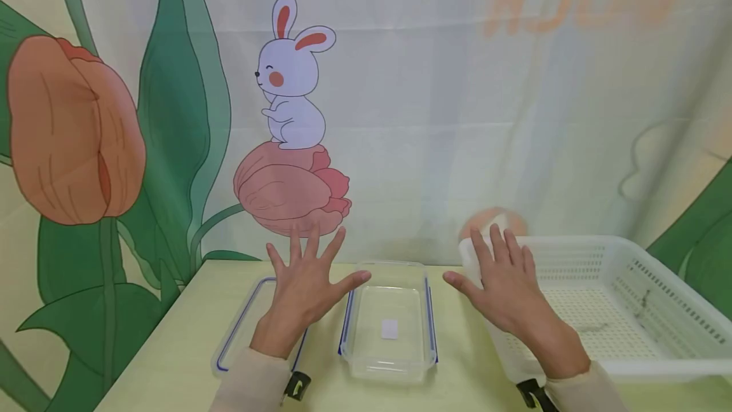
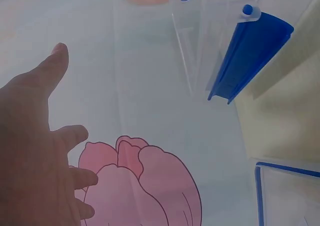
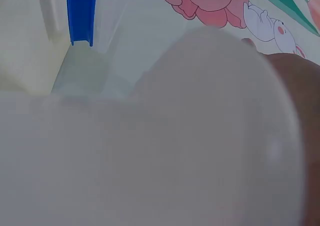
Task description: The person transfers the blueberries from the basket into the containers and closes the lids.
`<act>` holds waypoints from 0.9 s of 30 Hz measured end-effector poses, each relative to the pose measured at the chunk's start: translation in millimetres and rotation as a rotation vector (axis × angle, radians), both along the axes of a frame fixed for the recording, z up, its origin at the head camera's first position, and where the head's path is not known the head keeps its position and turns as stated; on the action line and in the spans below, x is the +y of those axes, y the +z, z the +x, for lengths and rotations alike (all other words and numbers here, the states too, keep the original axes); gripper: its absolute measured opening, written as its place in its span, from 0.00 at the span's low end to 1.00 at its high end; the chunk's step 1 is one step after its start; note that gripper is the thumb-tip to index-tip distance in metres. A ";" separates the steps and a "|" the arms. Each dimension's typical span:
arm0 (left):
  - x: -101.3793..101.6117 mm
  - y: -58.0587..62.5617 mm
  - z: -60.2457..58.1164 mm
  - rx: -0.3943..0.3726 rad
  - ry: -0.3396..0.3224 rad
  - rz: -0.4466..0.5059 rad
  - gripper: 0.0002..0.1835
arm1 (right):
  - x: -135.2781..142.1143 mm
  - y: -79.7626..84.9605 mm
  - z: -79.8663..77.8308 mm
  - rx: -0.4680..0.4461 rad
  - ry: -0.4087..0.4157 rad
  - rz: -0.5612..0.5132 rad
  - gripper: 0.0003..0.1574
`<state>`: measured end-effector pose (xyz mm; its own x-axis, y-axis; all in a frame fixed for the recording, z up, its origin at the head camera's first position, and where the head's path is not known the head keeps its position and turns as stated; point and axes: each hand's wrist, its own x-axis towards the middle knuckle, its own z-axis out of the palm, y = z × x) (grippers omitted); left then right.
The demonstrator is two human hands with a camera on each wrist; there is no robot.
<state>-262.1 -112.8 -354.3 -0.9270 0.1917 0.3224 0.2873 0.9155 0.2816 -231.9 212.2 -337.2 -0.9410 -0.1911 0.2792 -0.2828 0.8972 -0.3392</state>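
Nearest are the beige sleeves [image 1: 251, 381], then the hands. The left hand [image 1: 305, 291] has its fingers spread wide and straight, thumb held out to the side, gripping nothing. The right hand [image 1: 506, 294] holds its thumb well out, its straight fingers only slightly parted, also gripping nothing; whether it touches the basket below cannot be told. Below and left of the left fingers a blue-edged lid [image 1: 243, 336] lies on the surface [image 1: 463, 348], partly hidden by that hand. Between the two thumbs stands a clear container [image 1: 372, 310] with blue side clips. A white basket [image 1: 617, 369] stretches rightward from the right fingers. Beyond all fingertips hangs a rabbit-and-tulip backdrop [image 1: 400, 113].
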 end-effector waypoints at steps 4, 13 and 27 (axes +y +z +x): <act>1.2 1.8 0.0 0.007 -0.005 0.018 0.52 | 5.0 6.9 3.5 0.004 0.020 0.003 0.63; 2.8 5.1 3.0 0.000 -0.022 0.091 0.53 | 26.1 26.2 9.3 0.016 0.085 0.026 0.60; 3.6 -6.4 4.7 -0.060 -0.083 0.291 0.51 | 72.0 62.6 0.8 -0.052 0.178 0.024 0.58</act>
